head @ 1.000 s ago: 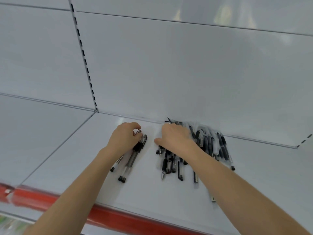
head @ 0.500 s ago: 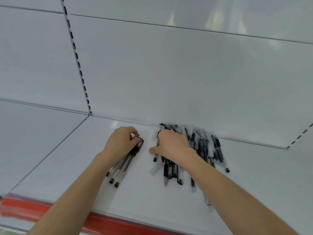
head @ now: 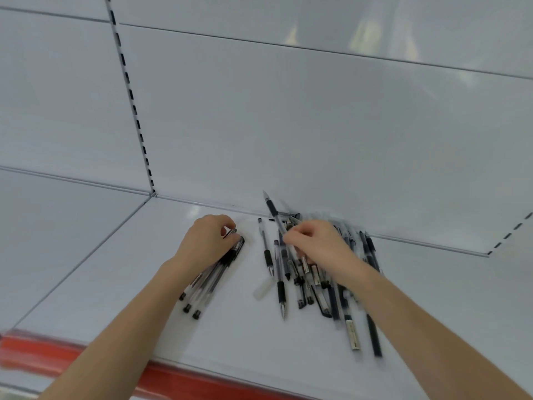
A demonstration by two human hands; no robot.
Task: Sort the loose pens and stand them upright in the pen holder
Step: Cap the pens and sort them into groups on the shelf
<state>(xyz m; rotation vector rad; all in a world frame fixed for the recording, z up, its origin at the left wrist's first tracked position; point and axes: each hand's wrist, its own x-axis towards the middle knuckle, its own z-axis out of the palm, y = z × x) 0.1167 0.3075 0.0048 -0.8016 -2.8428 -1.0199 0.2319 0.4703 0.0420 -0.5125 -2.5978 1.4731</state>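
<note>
A heap of loose black and clear pens (head: 323,287) lies on the white shelf (head: 121,278) against the back panel. My right hand (head: 317,243) rests on top of the heap and pinches one black pen (head: 272,210), whose tip points up and away. To the left, my left hand (head: 206,241) grips a small bundle of clear pens (head: 207,281) that lies slanted on the shelf. A clear pen cap (head: 262,288) lies loose between the bundle and the heap. No pen holder is in view.
The shelf has a red front edge strip (head: 57,356) and a white back panel (head: 288,125) with a slotted upright (head: 131,96). Bare shelf surface stretches to the left of the bundle and to the right of the heap.
My right hand has lifted one black pen out of the heap, tip now pointing upward. Several pens at the heap's left edge lie more spread out. The left hand stays on its bundle.
</note>
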